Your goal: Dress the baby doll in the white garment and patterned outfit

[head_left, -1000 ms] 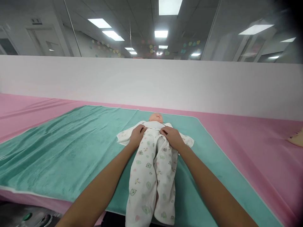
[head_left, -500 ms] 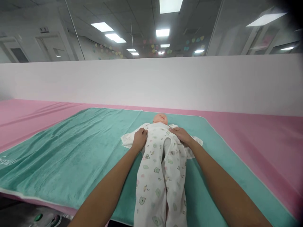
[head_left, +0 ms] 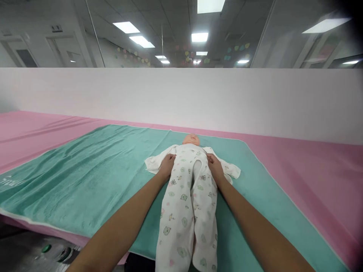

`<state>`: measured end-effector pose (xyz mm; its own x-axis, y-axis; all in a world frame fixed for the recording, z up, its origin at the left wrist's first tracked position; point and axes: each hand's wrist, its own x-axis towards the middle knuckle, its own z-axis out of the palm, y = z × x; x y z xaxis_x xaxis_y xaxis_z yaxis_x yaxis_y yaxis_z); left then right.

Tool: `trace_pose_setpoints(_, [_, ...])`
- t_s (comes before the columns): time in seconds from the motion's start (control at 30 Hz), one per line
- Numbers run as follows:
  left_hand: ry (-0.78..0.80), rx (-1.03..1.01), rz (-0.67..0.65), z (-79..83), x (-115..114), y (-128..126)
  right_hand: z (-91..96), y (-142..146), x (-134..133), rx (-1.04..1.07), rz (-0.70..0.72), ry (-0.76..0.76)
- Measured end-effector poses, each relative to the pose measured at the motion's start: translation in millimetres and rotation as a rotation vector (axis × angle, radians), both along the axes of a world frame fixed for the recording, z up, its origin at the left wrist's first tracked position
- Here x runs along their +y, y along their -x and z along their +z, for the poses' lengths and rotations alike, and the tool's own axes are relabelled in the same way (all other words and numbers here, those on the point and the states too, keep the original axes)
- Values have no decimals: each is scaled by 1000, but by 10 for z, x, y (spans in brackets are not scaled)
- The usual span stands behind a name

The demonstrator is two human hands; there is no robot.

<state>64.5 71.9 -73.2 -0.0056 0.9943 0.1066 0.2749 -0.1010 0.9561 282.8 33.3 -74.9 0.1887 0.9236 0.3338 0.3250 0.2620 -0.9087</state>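
Observation:
A baby doll (head_left: 191, 139) lies on its back, its head toward the wall. It wears a white top (head_left: 156, 161) with sleeves spread to both sides. Over that, white baby pants (head_left: 181, 196) printed with small green and pink figures cover the doll from chest to legs, with a gap at the crotch. My left hand (head_left: 168, 165) is closed at the left edge of the waistband. At the right edge, my right hand (head_left: 214, 166) pinches the pants, its fingers curled. Both fingertips are partly hidden by the cloth.
Under the doll is a teal towel (head_left: 93, 181) with wrinkles on its left side, spread over a pink padded surface (head_left: 309, 177). A white wall (head_left: 181, 98) with glass above stands behind. At the lower left, below the edge, sits a clear container with a green part (head_left: 46, 248).
My right hand has shifted from the front of the waistband down and around to its right side. The pants' legs have swung slightly left. My left hand stays at the waistband.

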Motion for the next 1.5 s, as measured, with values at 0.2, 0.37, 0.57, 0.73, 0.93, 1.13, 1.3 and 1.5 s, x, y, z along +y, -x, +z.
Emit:
trace_pose_setpoints(0.2, [64,19,53,78,-1,-60,15,152,-5,-95,-133,-182])
trace_pose_setpoints(0.37, [-42,-23,-35,19,-2,-84,8,58,34,-217,-155,-240])
trace_pose_setpoints(0.57, [-213,154,35,-16,56,-51,-26,-23,171,-320,-271,-289])
trace_pose_setpoints(0.73, [-299,385,93,-87,112,-24,-67,-62,265,-318,-283,-204])
trace_pose_setpoints(0.93, [-381,344,113,-28,19,-2,-81,-34,115,-222,-329,-167])
trace_pose_setpoints(1.13, [-301,99,74,264,-890,231,336,277,-1046,-323,-59,-225])
trace_pose_setpoints(1.3, [-204,188,-256,187,-2163,609,313,769,-2322,-715,232,-225])
trace_pose_setpoints(1.5, [-358,399,-343,-40,-2698,664,47,1239,-2586,-864,-15,-156])
